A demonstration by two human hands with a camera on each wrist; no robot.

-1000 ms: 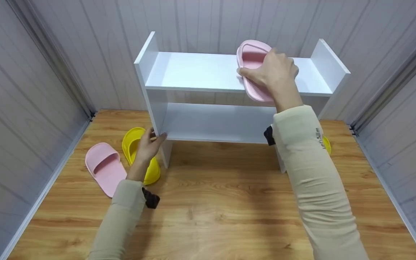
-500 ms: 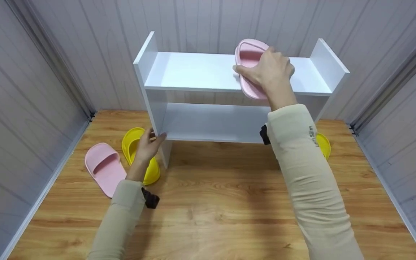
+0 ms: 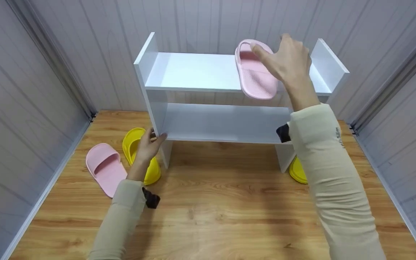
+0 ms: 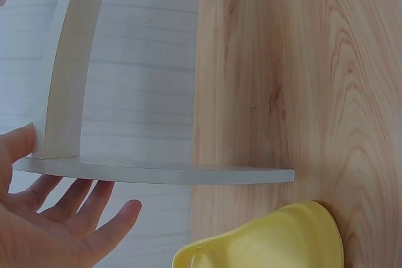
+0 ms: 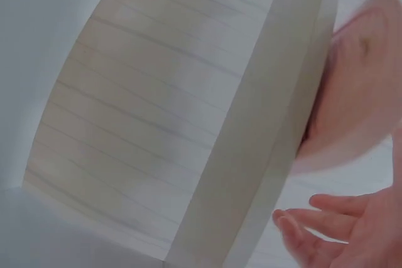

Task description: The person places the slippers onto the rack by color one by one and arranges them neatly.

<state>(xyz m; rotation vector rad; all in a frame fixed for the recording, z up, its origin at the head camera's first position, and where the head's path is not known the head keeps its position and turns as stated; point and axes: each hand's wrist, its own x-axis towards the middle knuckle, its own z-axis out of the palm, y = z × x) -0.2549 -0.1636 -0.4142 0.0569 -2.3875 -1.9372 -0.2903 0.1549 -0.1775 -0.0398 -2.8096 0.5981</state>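
A white two-tier shoe rack stands against the back wall. My left hand grips its left side panel near the lower shelf, and in the left wrist view the thumb and fingers lie on opposite sides of that panel. On the upper shelf, right of the middle, rests a pink slipper, its near end reaching past the front edge. Just right of it hovers my right hand, thumb and fingers spread and holding nothing. In the right wrist view a gap shows between the fingers and the slipper.
Another pink slipper lies on the wood floor at the left. Beside it is a yellow slipper, partly behind my left hand. More yellow footwear shows by the rack's right leg, mostly hidden by my sleeve. Panelled walls enclose three sides.
My right hand has let go of the pink slipper and moved right and up from it. Before that, hand and slipper shifted slightly left. The left hand stays on the panel.
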